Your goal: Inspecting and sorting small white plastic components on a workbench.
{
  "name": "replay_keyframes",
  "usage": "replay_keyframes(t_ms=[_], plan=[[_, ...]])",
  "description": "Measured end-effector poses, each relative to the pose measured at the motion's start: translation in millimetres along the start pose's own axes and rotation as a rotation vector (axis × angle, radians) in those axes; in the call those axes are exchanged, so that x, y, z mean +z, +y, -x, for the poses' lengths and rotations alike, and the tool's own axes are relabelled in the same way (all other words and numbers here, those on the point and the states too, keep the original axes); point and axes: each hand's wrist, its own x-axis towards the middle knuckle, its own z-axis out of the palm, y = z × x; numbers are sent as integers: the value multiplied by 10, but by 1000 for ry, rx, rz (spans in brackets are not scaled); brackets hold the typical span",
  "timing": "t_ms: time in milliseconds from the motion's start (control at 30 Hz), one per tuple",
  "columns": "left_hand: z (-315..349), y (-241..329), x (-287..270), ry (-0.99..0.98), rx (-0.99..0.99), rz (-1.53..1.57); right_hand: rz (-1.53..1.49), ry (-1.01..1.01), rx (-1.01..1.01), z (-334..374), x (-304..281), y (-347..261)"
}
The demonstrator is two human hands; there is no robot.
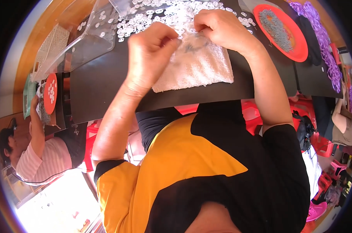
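Note:
Both my hands work close together above a white towel (199, 66) on the dark tabletop. My left hand (149, 54) is closed, thumb and forefinger pinched at a small white plastic piece (180, 36). To its right, my right hand (224, 31) is also closed, with curled fingertips pressed together; what they hold is hidden. Small dark-grey bits (190, 48) show on the towel below my hands. Just beyond lies a heap of small white oval plastic pieces (145, 19) with holes, bright with glare in the middle.
A red plate (300, 52) of thin grey metal pieces (275, 29) stands at the right, with purple strands (327, 50) beyond it. Clear plastic trays (86, 46) and a white perforated basket (53, 42) are at the left. A co-worker (44, 155) sits at the left beside another red plate (48, 101).

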Motion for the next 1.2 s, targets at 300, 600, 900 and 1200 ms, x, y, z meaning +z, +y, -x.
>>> replay_keyframes(t_ms=[300, 600, 900, 1200], plan=[[-98, -189, 365, -228, 289, -486, 26, 104, -62, -21, 26, 12], [-98, 16, 163, -57, -300, 148, -293, 243, -91, -29, -169, -190], [-142, 73, 124, -3, -523, 564, -461, 163, -65, -10, -144, -162], [-172, 50, 169, -41, -537, 556, -429, 105, -4, -14, -162, -150]])
